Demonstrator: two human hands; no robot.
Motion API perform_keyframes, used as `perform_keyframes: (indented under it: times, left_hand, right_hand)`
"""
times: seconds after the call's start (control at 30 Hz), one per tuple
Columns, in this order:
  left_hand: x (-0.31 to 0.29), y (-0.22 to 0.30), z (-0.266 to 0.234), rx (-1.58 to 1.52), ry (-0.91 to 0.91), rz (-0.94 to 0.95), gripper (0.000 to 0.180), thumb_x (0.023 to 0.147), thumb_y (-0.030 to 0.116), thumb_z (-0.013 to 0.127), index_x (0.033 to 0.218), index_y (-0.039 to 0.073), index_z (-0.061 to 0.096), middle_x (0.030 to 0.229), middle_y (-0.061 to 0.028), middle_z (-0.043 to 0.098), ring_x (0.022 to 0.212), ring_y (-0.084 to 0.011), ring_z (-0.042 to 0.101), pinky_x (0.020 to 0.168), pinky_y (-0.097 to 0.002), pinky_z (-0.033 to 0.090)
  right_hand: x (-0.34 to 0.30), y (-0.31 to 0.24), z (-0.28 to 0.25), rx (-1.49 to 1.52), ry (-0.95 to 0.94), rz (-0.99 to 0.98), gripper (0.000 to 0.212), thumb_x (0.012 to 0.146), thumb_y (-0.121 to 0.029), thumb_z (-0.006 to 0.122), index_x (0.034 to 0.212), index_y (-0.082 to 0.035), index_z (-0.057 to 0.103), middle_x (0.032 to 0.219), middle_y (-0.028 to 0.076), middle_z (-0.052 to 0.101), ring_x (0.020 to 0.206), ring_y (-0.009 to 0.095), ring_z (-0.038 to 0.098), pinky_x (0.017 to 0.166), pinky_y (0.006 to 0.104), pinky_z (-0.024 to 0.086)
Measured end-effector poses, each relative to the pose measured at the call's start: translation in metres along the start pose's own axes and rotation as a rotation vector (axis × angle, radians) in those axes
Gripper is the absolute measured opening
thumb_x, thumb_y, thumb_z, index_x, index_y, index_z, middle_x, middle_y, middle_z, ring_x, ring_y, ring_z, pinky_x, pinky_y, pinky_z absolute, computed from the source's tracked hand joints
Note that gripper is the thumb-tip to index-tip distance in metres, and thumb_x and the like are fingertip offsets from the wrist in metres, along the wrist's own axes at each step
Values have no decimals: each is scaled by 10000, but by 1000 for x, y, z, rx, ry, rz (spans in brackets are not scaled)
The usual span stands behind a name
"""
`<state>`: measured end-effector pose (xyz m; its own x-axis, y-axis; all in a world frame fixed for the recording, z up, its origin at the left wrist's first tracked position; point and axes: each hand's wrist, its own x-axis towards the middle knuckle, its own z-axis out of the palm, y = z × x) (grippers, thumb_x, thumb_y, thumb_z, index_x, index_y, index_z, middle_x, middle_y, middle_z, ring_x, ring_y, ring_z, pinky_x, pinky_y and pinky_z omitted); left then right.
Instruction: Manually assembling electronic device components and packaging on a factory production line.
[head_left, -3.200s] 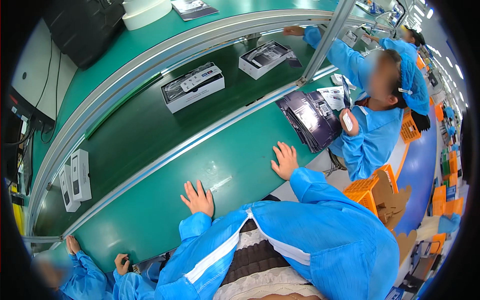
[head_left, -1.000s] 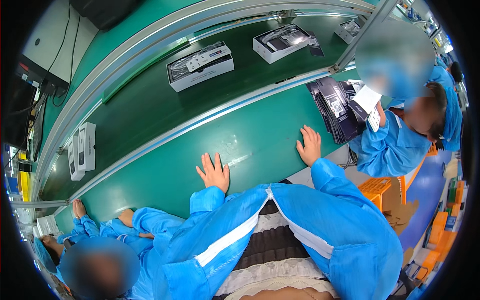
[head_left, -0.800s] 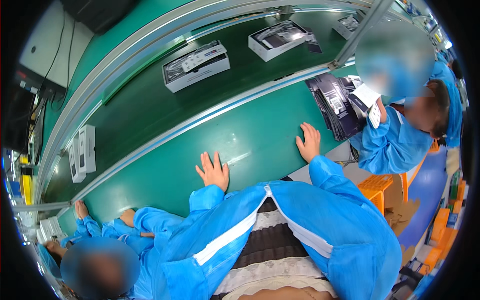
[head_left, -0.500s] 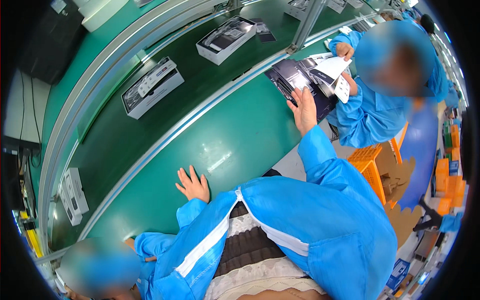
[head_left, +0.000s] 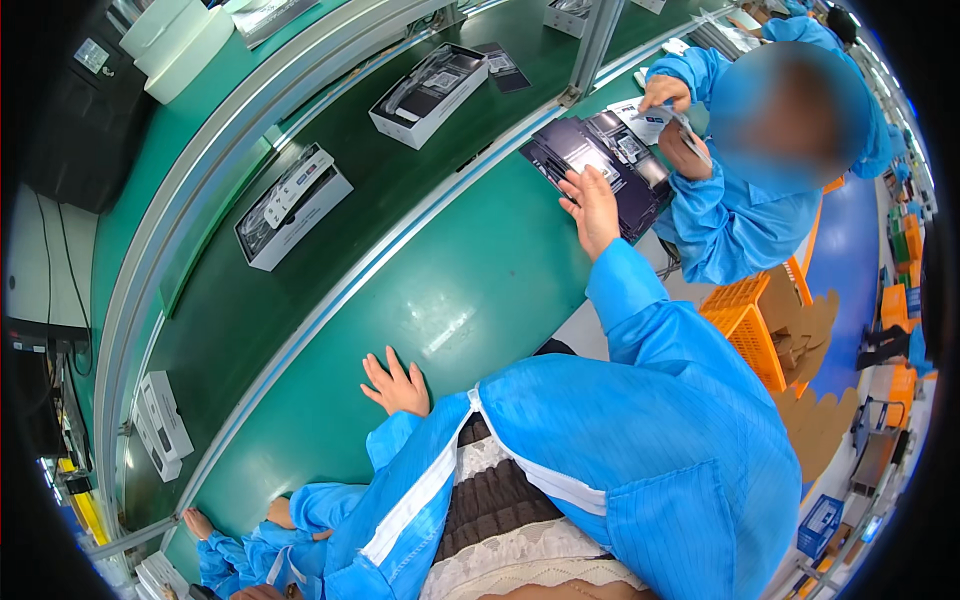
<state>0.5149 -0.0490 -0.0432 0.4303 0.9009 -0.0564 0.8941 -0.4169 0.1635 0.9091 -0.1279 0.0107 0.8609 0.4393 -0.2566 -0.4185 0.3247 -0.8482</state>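
My left hand (head_left: 396, 384) lies on the green tabletop (head_left: 440, 270) with its fingers spread, holding nothing. Reaching forward to the right, my right hand (head_left: 594, 210) is open, its fingers over the near edge of several dark printed cardboard sheets (head_left: 572, 148). Whether those fingertips touch the sheets I cannot tell. Just beyond, a co-worker's hand (head_left: 664, 93) and their other hand (head_left: 682, 150) handle white printed papers (head_left: 645, 118), partly hidden by the fingers.
Behind a metal rail runs a dark green belt carrying one open box (head_left: 430, 100), another open box (head_left: 293, 210) and white boxes (head_left: 160, 425). An upright metal post (head_left: 597, 45) stands near the sheets. An orange crate (head_left: 745, 325) sits right; another person's hand (head_left: 198, 522) is lower left.
The co-worker has drawn the papers back, baring more of the dark sheets. A person's hand at the lower left now shows by the rail. My hands stay open in about the same places.
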Motion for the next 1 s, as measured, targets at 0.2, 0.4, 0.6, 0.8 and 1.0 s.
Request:
perform_keyframes:
  times: [0.2, 0.4, 0.6, 0.8, 1.0]
  left_hand:
    - [3, 4, 3, -3, 24, 15, 528, 884, 317, 463, 1345, 92, 339, 1407, -228, 198, 1333, -364, 131, 1006, -630, 79]
    - [6, 11, 6, -12, 23, 17, 530, 883, 322, 462, 1345, 93, 342, 1406, -228, 202, 1335, -364, 129, 1006, -630, 79]
    - [7, 18, 5, 6, -4, 1, 532, 883, 322, 455, 1349, 94, 336, 1415, -222, 192, 1339, -358, 122, 1013, -620, 78]
    - [10, 19, 11, 7, 5, 4, 533, 877, 313, 458, 1348, 97, 337, 1412, -224, 199, 1340, -353, 130, 1017, -612, 81]
    - [14, 28, 16, 4, 38, 19, 538, 863, 312, 474, 1343, 104, 347, 1403, -229, 216, 1336, -356, 140, 1016, -611, 83]
  right_hand:
    - [-7, 68, -35, -1120, -105, -513, 440, 836, -187, 545, 1240, -51, 437, 1216, 184, 470, 1139, 291, 445, 945, 411, 351]
    - [-21, 86, -54, -1639, -199, -736, 421, 803, -214, 545, 1196, -80, 470, 1290, 152, 397, 1229, 309, 333, 993, 508, 250]
    - [-16, 83, -56, -1594, -213, -629, 460, 816, -240, 550, 1232, -77, 439, 1316, 155, 379, 1242, 301, 326, 1013, 488, 240]
    - [-8, 19, -5, -178, -343, 47, 611, 893, -356, 496, 1375, -95, 227, 1383, 112, 320, 1275, 249, 302, 1014, 453, 262]
    - [42, -11, 7, 274, -121, 10, 347, 945, -249, 426, 1213, -29, 410, 1195, 85, 497, 1084, 210, 492, 910, 415, 400]
